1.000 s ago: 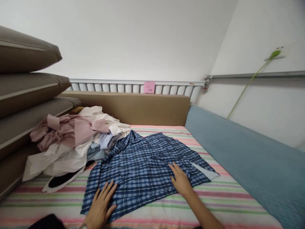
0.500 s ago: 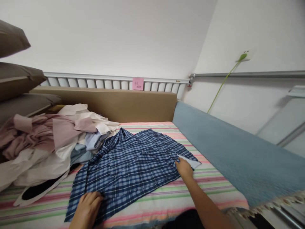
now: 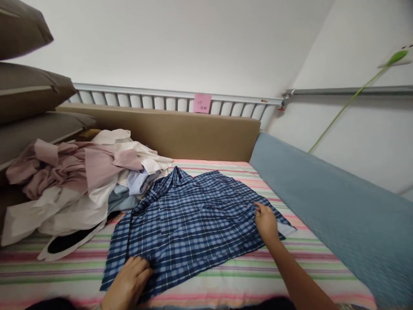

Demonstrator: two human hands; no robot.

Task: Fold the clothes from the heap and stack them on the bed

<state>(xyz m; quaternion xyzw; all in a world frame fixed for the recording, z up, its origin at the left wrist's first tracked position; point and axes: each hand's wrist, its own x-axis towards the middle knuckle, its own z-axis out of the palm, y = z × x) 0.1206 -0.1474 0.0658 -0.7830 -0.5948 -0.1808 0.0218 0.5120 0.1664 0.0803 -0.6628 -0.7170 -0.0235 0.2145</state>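
A blue plaid shirt [image 3: 190,219] lies spread over the striped bedding, a little wrinkled. At its near left corner rests my left hand [image 3: 129,275], fingers curled together onto the cloth. My right hand [image 3: 266,221] is on the right part of the shirt, its fingers drawn in and the fingertips pinching at the fabric. Beyond its wrist, a white patch [image 3: 286,228] shows at the shirt's right corner; I cannot tell if it is lining or another piece.
On the left lies a heap of clothes, with a pink garment [image 3: 103,168] on top and white ones below. Brown cushions [image 3: 32,92] are stacked behind it. A brown padded board [image 3: 180,137] bounds the back; a blue padded side [image 3: 316,189] runs along the right.
My right hand has moved off the white patch, further in and up onto the plaid cloth. My left hand stays at the near left corner. The view has turned slightly left.
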